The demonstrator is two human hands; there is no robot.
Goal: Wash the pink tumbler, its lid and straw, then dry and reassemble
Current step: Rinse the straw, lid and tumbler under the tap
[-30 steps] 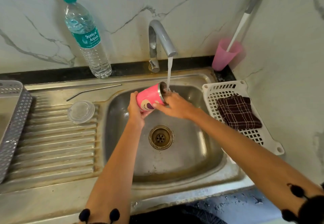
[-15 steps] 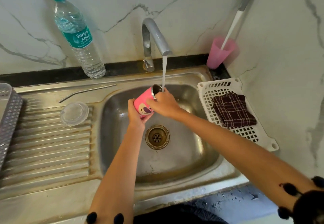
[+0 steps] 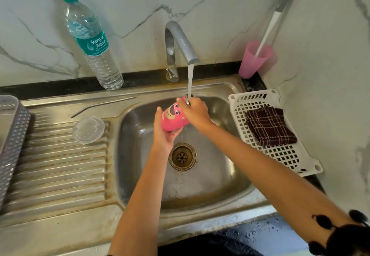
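Held the pink tumbler [image 3: 173, 117] tilted at frame centre, over the sink [image 3: 230, 177], mouth under the tap stream [image 3: 190, 79]. Left hand [image 3: 164, 134] cupped its base; right hand [image 3: 195, 111] gripped the rim. Lid [image 3: 88, 129] and straw [image 3: 102, 104] lay on the drainboard, left.

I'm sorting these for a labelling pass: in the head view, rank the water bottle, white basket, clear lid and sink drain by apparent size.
1. white basket
2. water bottle
3. clear lid and sink drain: these look nearly alike, and the drain lies deeper in the basin, so I won't rank them.
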